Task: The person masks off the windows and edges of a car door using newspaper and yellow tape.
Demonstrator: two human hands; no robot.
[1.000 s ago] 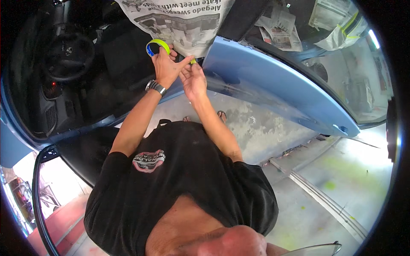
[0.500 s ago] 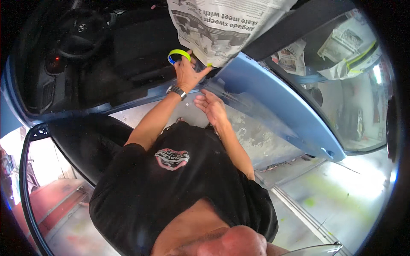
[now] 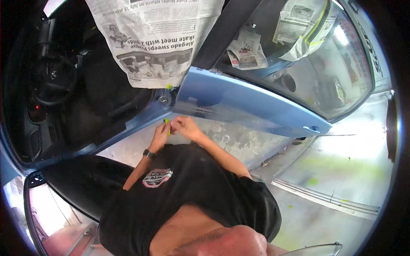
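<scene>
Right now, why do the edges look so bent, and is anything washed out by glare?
Head view: fisheye lens bows the blue car door toward the black rim; bright glare washes out the grey concrete floor at right; both hands, left and right, stay reasonably sharp.

Both forearms reach toward twelve o'clock, bent at the elbows. The left hand (image 3: 159, 136) and right hand (image 3: 184, 127) meet fingertip to fingertip, fingers pinched together.

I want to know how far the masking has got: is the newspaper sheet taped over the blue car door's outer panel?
No: the newspaper sheet hangs over the car's open doorway, while the blue door panel is bare.
</scene>
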